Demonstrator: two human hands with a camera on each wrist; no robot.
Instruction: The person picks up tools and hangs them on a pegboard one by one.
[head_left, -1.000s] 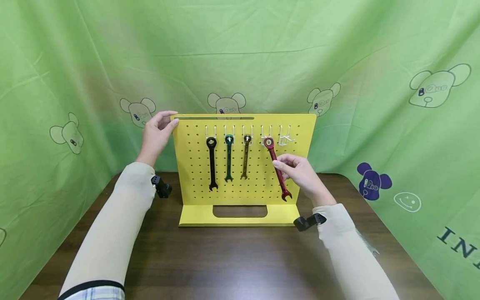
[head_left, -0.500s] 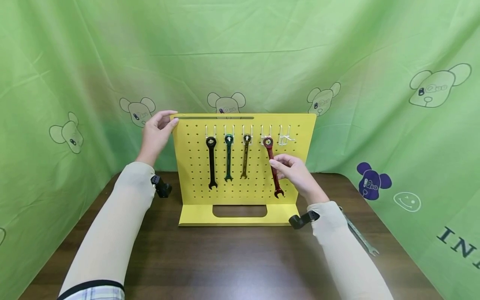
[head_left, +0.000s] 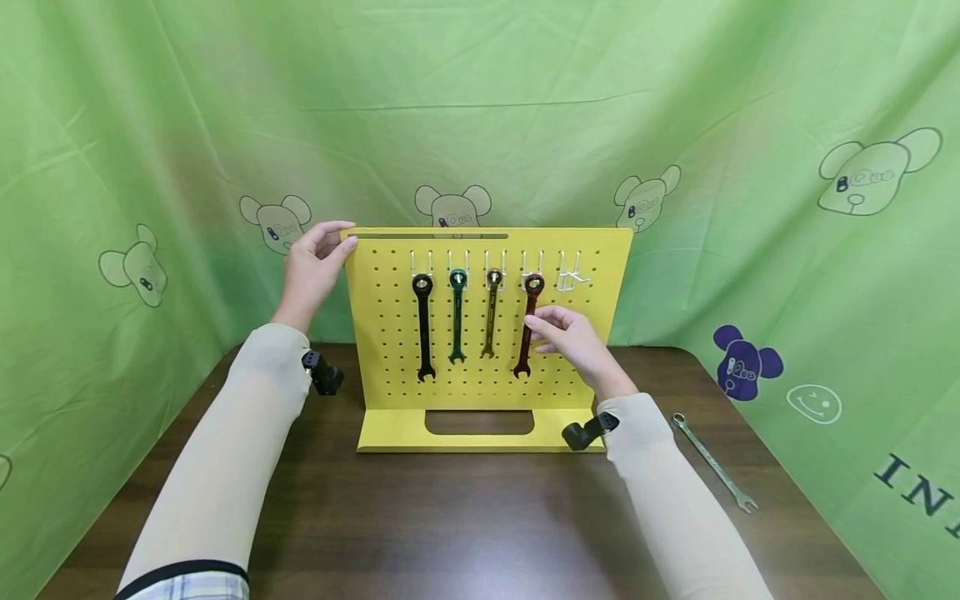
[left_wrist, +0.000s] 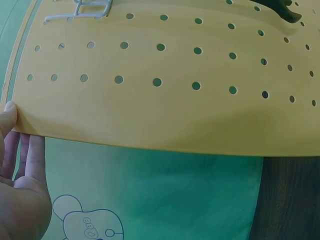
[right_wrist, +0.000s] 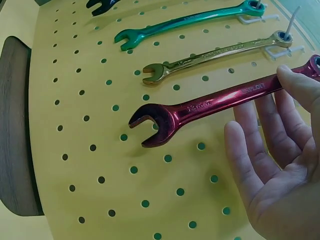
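My left hand [head_left: 315, 271] pinches the upper left corner of a yellow pegboard [head_left: 397, 367], thumb in front and fingers behind. My right hand [head_left: 573, 342] holds the shaft of a red combination wrench [right_wrist: 220, 102] between thumb and fingers. Its ring end lies at the fourth white hook [head_left: 532, 258], and its open jaw end points down, slightly left. Whether the ring sits fully on the hook cannot be told. Left of it hang a black wrench [head_left: 423, 329], a green wrench [head_left: 458, 321] and a gold wrench [head_left: 491, 317] on their hooks.
A bare white hook [head_left: 572, 279] is at the board's right. One silver wrench [head_left: 714, 465] lies on the brown table [head_left: 450, 525], right of my forearm. The board's foot [head_left: 390, 432] has a cut-out slot. A green curtain [head_left: 480, 100] surrounds the table.
The lower end of the red wrench has swung left as my right hand moved left with it. The silver wrench has come out from behind my right arm. My left hand stays put.
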